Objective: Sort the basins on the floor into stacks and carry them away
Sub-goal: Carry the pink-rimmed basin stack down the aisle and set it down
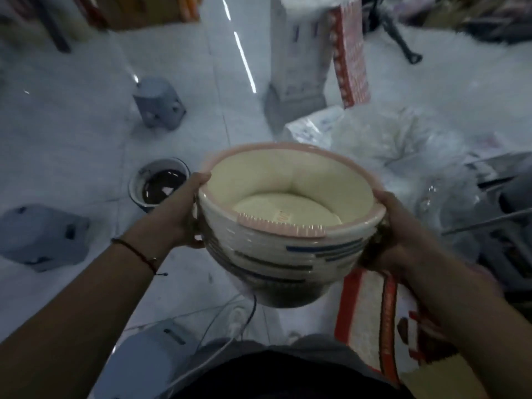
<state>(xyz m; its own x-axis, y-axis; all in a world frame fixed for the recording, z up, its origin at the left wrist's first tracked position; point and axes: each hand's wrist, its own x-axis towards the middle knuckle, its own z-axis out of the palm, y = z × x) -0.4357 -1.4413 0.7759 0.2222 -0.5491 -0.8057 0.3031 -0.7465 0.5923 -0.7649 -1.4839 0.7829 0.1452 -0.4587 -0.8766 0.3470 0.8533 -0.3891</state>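
Basin stack, btwn left hand, right hand

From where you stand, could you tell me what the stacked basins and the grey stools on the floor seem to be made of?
The stack of basins, held by the left hand and right hand, looks like moulded plastic: thin nested rims and a smooth cream inside with a pink edge. The grey stools also look like plastic, matte and in one piece, though blur leaves that open.
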